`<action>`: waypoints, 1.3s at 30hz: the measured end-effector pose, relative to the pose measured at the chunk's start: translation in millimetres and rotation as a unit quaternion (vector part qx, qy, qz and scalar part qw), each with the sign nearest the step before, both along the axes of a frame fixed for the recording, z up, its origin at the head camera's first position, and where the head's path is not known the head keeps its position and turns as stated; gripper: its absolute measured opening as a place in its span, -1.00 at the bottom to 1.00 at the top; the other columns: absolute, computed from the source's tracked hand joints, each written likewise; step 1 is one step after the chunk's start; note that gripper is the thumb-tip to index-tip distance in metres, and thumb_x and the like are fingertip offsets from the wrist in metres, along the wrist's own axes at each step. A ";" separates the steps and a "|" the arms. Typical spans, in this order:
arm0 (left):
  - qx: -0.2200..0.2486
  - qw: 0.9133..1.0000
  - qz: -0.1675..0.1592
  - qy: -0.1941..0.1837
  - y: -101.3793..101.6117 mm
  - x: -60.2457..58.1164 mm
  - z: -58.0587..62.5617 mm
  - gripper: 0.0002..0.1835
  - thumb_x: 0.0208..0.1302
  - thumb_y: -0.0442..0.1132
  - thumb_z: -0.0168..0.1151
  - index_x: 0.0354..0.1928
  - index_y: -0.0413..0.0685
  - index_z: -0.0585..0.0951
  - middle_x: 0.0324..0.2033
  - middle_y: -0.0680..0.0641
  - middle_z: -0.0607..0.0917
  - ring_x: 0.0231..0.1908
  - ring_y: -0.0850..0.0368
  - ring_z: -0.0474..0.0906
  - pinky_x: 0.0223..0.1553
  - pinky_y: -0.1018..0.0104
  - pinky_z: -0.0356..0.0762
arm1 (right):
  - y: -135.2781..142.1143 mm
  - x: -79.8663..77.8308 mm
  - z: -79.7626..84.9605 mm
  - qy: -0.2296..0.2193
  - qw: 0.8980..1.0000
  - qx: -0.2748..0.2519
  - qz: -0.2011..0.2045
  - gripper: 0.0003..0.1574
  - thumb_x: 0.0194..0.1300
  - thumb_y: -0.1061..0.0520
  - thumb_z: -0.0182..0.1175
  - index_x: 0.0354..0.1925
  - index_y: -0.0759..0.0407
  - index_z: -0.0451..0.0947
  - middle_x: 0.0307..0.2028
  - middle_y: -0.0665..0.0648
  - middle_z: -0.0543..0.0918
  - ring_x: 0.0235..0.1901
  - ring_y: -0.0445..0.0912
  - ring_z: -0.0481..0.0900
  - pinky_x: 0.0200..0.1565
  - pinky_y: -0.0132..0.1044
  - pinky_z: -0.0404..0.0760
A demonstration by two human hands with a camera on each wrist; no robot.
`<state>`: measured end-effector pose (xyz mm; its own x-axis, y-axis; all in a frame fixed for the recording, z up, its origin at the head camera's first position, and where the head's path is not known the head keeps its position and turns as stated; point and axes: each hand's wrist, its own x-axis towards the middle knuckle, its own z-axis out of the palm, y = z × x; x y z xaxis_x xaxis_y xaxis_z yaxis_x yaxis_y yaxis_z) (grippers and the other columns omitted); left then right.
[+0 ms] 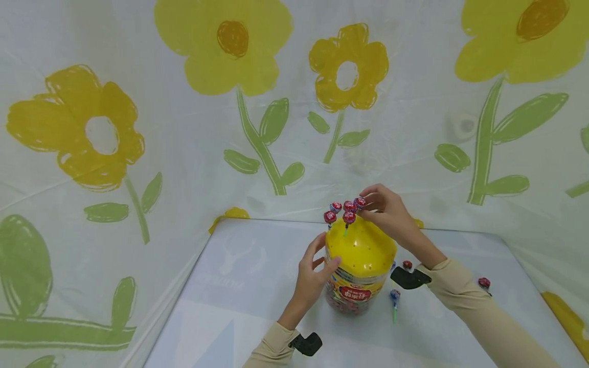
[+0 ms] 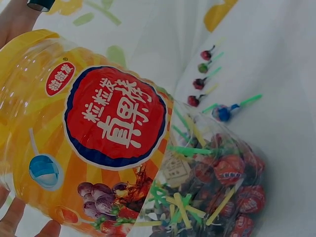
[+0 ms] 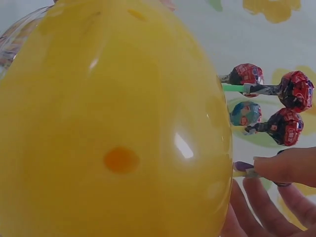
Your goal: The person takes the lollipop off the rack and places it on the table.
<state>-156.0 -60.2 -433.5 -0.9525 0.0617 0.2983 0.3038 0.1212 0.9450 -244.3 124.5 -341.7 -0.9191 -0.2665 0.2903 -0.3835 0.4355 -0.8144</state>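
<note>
A clear plastic jar (image 1: 355,293) with a printed fruit label stands on the table under a domed yellow lid (image 1: 363,250) dotted with small holes. My left hand (image 1: 309,276) grips the jar's upper left side, thumb toward the front. Several red- and blue-wrapped lollipops (image 1: 348,218) stick up from the lid's far side. There, my right hand (image 1: 388,213) pinches another lollipop (image 3: 243,173) by the stick close to the lid, its head partly hidden by the fingers. Inside the jar, more wrapped lollipops (image 2: 232,170) with green and yellow sticks show through the clear wall.
To the right of the jar, a blue-wrapped lollipop (image 1: 394,295) lies on the white table (image 1: 271,301). Farther right are more loose lollipops (image 1: 484,282), some seen as a row (image 2: 199,83) in the left wrist view. Behind the table hangs a flower-printed curtain (image 1: 405,128).
</note>
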 end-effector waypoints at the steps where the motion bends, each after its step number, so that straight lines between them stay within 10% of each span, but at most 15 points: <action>1: 0.000 1.000 0.000 -0.001 -0.1 0.2 0.3 -0.38 0.16 -0.09 0.10 0.27 0.06 0.17 0.21 0.07 0.26 0.15 0.14 0.19 0.04 -0.02 0.28 | -1.0 -0.4 -0.4 0.002 1.000 -0.003 0.003 -0.56 0.05 0.30 0.18 -0.07 0.14 0.33 -0.18 0.17 0.55 -0.23 0.02 0.53 -0.18 -0.10 0.53; 14: -0.004 1.000 0.009 0.014 -0.3 -16.5 -30.1 -0.35 0.14 0.01 0.10 0.28 0.13 0.17 0.19 0.21 0.25 0.15 0.21 0.19 0.00 0.09 0.34 | 0.4 -1.6 1.9 0.093 0.990 -0.105 0.022 -0.60 0.05 0.33 0.19 -0.10 0.19 0.35 -0.30 0.22 0.57 -0.36 0.00 0.58 -0.38 -0.32 0.58; 39: -0.005 1.000 0.005 0.020 -1.3 -16.6 -31.4 -0.36 0.14 0.02 0.11 0.27 0.25 0.16 0.19 0.23 0.25 0.15 0.23 0.19 0.01 0.08 0.33 | 39.8 30.9 7.0 0.062 0.989 -0.135 0.010 -0.57 0.06 0.27 0.20 -0.07 0.22 0.32 -0.27 0.18 0.55 -0.35 0.07 0.55 -0.40 -0.24 0.59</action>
